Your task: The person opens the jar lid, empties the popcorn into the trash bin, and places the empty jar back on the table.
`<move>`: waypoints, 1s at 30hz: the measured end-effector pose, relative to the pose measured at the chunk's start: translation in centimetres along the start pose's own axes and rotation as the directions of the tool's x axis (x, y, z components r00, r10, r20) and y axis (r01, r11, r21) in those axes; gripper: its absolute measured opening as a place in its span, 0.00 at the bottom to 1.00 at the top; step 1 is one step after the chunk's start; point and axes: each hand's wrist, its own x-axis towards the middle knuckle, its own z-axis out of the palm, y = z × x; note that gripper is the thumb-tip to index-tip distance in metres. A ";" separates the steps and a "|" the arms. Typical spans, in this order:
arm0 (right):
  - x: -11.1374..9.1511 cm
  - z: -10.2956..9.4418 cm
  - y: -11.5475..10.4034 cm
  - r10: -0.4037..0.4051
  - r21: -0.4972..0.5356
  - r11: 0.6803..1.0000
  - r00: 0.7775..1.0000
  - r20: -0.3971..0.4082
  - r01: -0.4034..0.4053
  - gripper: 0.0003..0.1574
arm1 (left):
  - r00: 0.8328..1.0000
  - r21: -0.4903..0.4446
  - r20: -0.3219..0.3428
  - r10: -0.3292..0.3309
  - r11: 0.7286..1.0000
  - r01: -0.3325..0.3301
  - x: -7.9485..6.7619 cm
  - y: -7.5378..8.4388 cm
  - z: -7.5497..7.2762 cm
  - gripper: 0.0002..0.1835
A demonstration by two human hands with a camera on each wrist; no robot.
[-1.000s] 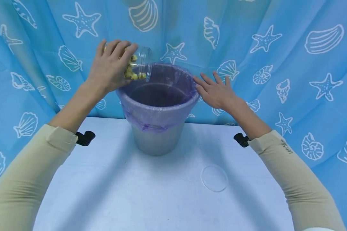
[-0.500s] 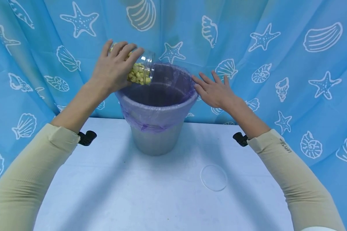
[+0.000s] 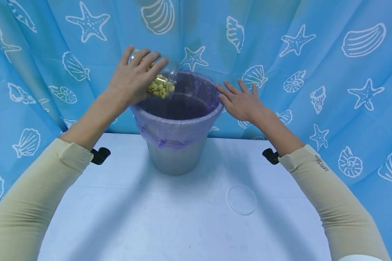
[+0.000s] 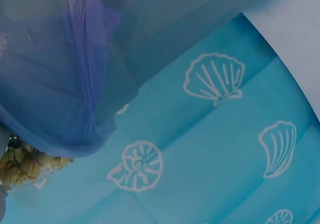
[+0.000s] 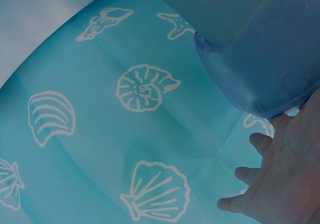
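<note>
A clear jar (image 3: 172,75) of popcorn (image 3: 160,87) lies tipped in my left hand (image 3: 129,79), its mouth turned right and down over the left rim of a grey bin (image 3: 176,159). The fingers grip the jar from above and hide most of its body. Popcorn has slid toward the mouth; in the left wrist view, popcorn pieces (image 4: 25,166) show beside the liner. A purple plastic bag liner (image 3: 179,130) is folded over the bin's rim. On the far right of that rim, my right hand (image 3: 241,103) touches the liner with spread, straight fingers.
A thin clear round lid (image 3: 241,200) lies on the white table (image 3: 170,232), right of the bin. Behind the bin hangs a blue curtain (image 3: 274,21) with white shells and starfish. Small dark specks dot the tabletop.
My left hand has moved slightly right and tipped the jar further down, and the popcorn has shifted toward its mouth. The right hand stays at the rim.
</note>
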 end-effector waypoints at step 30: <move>0.2 -0.3 -0.2 0.008 -0.006 1.000 1.000 0.013 -0.008 0.38 | 0.989 0.102 0.026 0.143 0.984 -0.145 0.7 1.0 0.9 0.49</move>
